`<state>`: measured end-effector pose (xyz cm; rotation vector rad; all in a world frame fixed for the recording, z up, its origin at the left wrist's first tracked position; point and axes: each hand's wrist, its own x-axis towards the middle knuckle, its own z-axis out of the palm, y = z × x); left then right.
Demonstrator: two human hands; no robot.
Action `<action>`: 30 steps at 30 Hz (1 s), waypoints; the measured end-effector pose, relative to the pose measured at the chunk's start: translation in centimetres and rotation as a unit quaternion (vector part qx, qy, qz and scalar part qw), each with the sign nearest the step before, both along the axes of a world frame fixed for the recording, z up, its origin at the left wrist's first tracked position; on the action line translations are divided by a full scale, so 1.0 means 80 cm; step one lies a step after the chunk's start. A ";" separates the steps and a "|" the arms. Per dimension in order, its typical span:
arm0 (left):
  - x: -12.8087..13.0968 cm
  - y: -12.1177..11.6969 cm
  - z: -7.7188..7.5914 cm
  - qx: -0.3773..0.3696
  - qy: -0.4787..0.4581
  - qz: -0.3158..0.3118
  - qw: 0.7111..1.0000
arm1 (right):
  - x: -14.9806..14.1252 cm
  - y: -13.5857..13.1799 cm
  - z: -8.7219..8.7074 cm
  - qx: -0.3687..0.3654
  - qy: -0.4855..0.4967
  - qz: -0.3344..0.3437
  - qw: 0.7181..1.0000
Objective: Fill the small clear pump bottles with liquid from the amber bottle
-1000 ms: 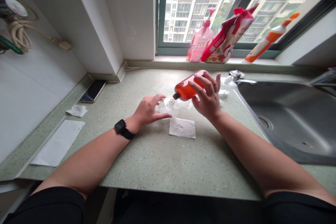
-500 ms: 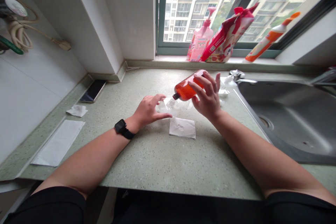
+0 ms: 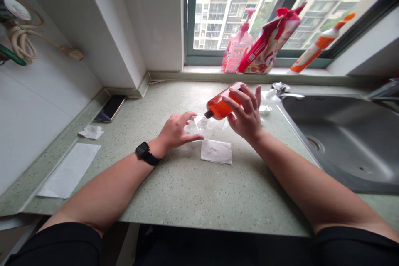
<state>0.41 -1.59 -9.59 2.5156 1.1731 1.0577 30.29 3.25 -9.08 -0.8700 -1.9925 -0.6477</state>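
Observation:
My right hand [image 3: 249, 112] grips a translucent orange-red bottle [image 3: 220, 106] that tilts down to the left. Its dark neck sits right at the ribbed, see-through mouth of a clear plastic bottle [image 3: 199, 125]. Around that clear bottle curve the thumb and fingers of my left hand [image 3: 177, 130], and a dark watch is on that wrist. The clear bottle is hard to make out against the pale counter. Just in front of it lies a folded white tissue [image 3: 216, 152].
To the right is a steel sink [image 3: 339, 141] with a tap [image 3: 288, 91]. A phone [image 3: 109, 108], a crumpled tissue [image 3: 91, 132] and a flat tissue pack [image 3: 69, 170] lie at left. A pink pump bottle [image 3: 237, 50], a red bag [image 3: 268, 43] and an orange-white bottle [image 3: 318, 48] line the sill.
Both hands and both bottles hold nearly the same pose. Only a very slight shift of the whole view shows.

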 end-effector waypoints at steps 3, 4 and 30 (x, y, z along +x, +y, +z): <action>0.000 0.000 0.000 0.002 -0.003 -0.002 1.000 | 0.000 0.000 0.001 0.009 0.002 0.005 1.000; 0.000 0.000 0.000 0.001 -0.004 -0.001 1.000 | 0.000 0.000 0.001 0.012 0.002 0.006 1.000; 0.000 0.000 0.002 -0.014 -0.002 0.001 1.000 | 0.001 0.001 -0.001 -0.032 -0.015 -0.028 0.999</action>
